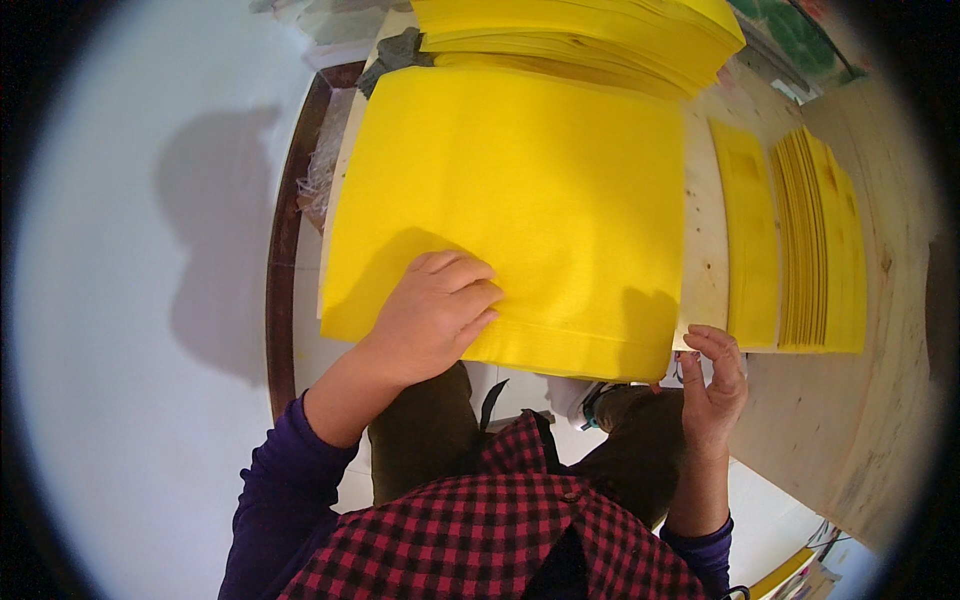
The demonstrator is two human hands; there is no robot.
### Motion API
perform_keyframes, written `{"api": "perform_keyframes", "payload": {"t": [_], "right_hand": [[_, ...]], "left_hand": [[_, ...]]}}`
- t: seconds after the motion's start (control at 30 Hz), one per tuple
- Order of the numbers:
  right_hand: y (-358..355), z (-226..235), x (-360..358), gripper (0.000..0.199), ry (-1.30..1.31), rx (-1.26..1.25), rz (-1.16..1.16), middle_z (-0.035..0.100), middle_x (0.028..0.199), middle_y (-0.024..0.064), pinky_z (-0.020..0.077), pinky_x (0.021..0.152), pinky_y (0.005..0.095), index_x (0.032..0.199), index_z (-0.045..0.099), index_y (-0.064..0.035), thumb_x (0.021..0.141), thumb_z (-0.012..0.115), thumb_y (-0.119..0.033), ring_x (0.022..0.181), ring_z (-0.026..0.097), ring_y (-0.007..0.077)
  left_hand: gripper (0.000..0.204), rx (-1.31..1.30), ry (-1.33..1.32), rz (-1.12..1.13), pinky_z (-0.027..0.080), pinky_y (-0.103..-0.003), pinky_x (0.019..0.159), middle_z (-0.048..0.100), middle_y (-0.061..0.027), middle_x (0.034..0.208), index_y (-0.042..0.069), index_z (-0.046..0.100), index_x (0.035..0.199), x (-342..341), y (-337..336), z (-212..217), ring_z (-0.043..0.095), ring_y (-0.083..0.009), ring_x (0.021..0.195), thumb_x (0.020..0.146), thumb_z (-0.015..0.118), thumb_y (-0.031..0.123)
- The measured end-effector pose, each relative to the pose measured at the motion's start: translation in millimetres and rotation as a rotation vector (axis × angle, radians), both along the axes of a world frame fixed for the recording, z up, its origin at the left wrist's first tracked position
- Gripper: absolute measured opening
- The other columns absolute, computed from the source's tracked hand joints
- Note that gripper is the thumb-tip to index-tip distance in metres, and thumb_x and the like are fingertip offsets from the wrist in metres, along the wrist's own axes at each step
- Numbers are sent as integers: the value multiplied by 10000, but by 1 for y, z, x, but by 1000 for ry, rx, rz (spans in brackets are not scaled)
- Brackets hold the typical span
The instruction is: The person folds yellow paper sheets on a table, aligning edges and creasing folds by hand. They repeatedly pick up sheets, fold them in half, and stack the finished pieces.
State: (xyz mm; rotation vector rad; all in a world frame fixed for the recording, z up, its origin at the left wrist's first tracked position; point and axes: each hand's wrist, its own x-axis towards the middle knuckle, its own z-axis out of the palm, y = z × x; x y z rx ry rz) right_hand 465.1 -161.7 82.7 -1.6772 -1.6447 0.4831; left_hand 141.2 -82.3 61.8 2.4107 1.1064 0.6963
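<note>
A large yellow felt-like sheet lies spread on the table in front of me, with a crease or hem line running along its near edge. My left hand rests on the near part of this sheet, fingers curled and bunched together against the fabric. The thumb side points right, and the palm is hidden. Just beyond the sheet's near right corner is my right hand, beside the table edge. Its fingers are bent and stand apart from the thumb, and no held thing shows between them.
A thick yellow stack sits behind the sheet, with dark grey cloth at its left. Rightward on the wooden table lie a folded yellow piece and a stack of folded yellow pieces. A white wall stands left.
</note>
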Motion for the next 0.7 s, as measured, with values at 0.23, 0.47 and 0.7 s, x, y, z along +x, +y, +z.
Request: {"api": "perform_keyframes", "payload": {"t": [0.23, 0.47, 0.7], "right_hand": [[-2, 0, 3, 249, 17, -4, 1, 649, 1059, 129, 467, 886, 342, 973, 671, -28, 753, 666, 89, 1006, 605, 257], [-5, -1, 7, 231, 36, 7, 6, 651, 1059, 136, 468, 885, 339, 971, 668, -16, 763, 669, 84, 1007, 605, 264], [-8, -8, 14, 217, 78, 6, -27, 657, 1046, 135, 471, 879, 338, 972, 669, -15, 776, 668, 78, 1001, 609, 263]], "left_hand": [[172, -49, -21, 26, 427, -408, 911, 626, -90, 1032, 53, 681, 919, 2, 0, 4, 586, -292, 995, 751, 711, 73], [156, -104, 4, 62, 438, -411, 890, 617, -100, 1002, 38, 676, 892, 8, 0, 12, 578, -311, 963, 740, 708, 56], [122, -64, 22, 84, 457, -403, 824, 609, -97, 940, 33, 675, 854, 14, 3, 13, 573, -303, 921, 737, 695, 64]]}}
